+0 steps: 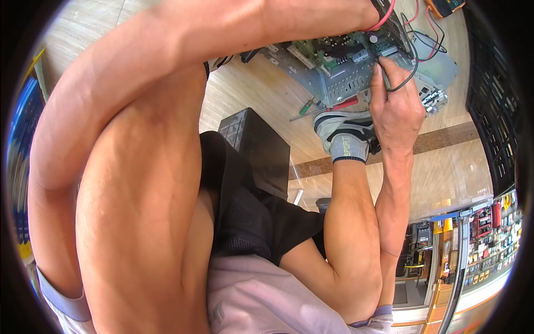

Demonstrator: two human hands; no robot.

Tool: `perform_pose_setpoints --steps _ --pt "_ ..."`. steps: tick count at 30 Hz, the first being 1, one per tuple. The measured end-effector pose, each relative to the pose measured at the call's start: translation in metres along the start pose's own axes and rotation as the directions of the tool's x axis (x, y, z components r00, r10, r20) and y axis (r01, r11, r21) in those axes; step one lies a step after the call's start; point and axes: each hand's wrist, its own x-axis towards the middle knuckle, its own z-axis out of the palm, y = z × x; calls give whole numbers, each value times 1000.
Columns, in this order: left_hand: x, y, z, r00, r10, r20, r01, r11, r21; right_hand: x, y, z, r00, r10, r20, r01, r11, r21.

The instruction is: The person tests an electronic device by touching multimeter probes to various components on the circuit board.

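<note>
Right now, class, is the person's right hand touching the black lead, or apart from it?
Touching. The head view shows the black lead lying against the right hand.

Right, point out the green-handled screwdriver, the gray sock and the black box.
Green-handled screwdriver [306, 106]: head view, on its handle.
Gray sock [347, 146]: head view, ankle part.
Black box [264, 153]: head view, its side.

A shop, apparently for electronics repair: wall racks of small goods [492, 239], a screwdriver [306, 106], an opened chassis [346, 83].

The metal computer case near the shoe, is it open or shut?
Open: you can see the green circuit board inside the metal case, with no lid over it.
</note>
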Motion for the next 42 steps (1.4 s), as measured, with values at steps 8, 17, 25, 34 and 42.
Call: perform_pose_setpoints --steps 8,17,25,34,42 --pt "1 -2 9 1000 12 -8 -12 999 -53 1 -3 0 1000 -10 -11 10 1000 -6" --pt "1 -1 9 1000 9 -1 -9 1000 -27 -1 0 2 997 -43 -70 46 998 51" --pt "-1 2 2 1000 -3 -4 3 1000 16 -1 -2 1 998 -15 -63 16 1000 12" --pt "-2 2 3 999 8 -33 -7 1000 11 1 -3 0 999 -1 -40 1 1000 4" --pt "-2 1 1 1000 13 -6 -13 1000 3 4 -6 0 999 -16 -36 15 1000 -9"
